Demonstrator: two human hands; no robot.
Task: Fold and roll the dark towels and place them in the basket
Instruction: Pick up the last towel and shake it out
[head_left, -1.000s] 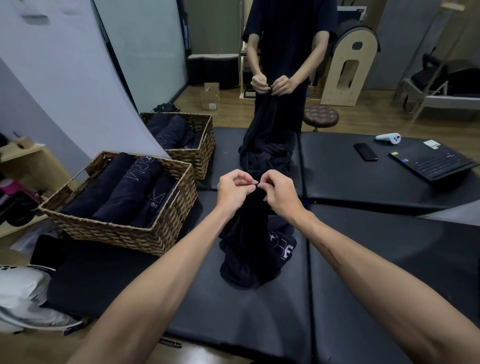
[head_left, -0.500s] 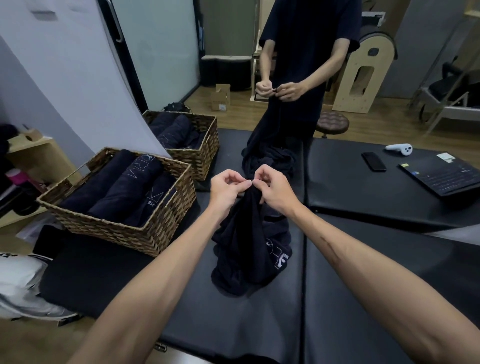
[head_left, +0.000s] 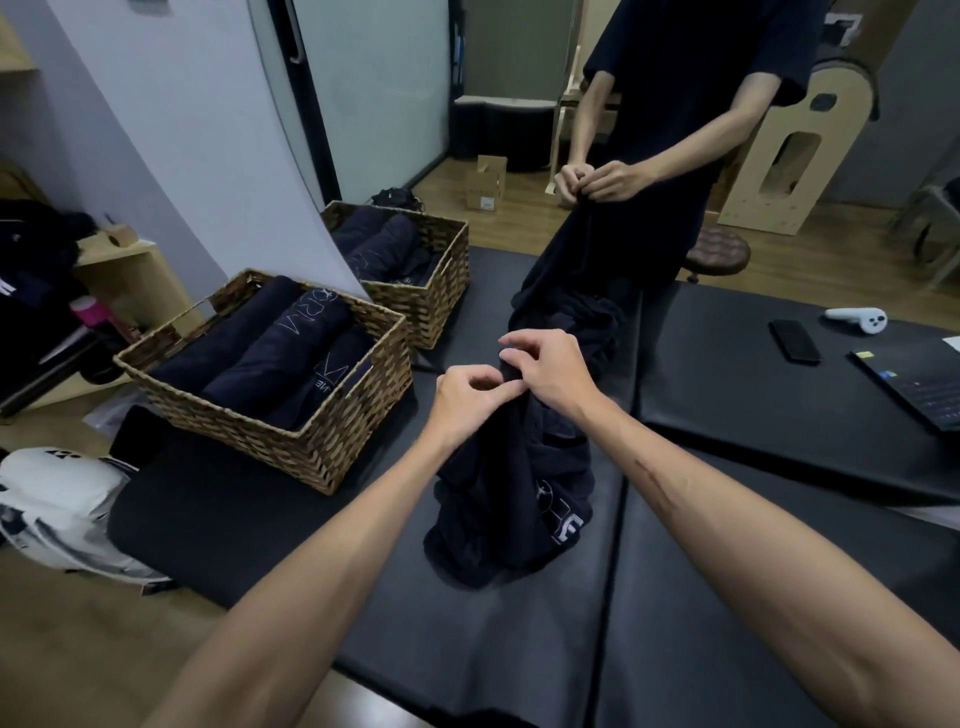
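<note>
1. Just right of the near basket (head_left: 270, 395), the dark towel (head_left: 511, 499) hangs bunched from your hands, its lower end heaped on the black mat (head_left: 415, 613).
2. Your left hand (head_left: 464, 397) and right hand (head_left: 551, 370) each pinch its top edge in a narrow grip, fingertips nearly touching.
3. Such shallow pinches could slip; the towel would then drop in a heap.
4. Beyond the basket, a second person (head_left: 670, 104) holds the far end; uneven pulling could twist it and spoil the fold.

Bare black mat (head_left: 498, 639) below the bunched towel (head_left: 511, 493); wicker basket (head_left: 291, 441) close left, phone (head_left: 794, 340) well right.
</note>
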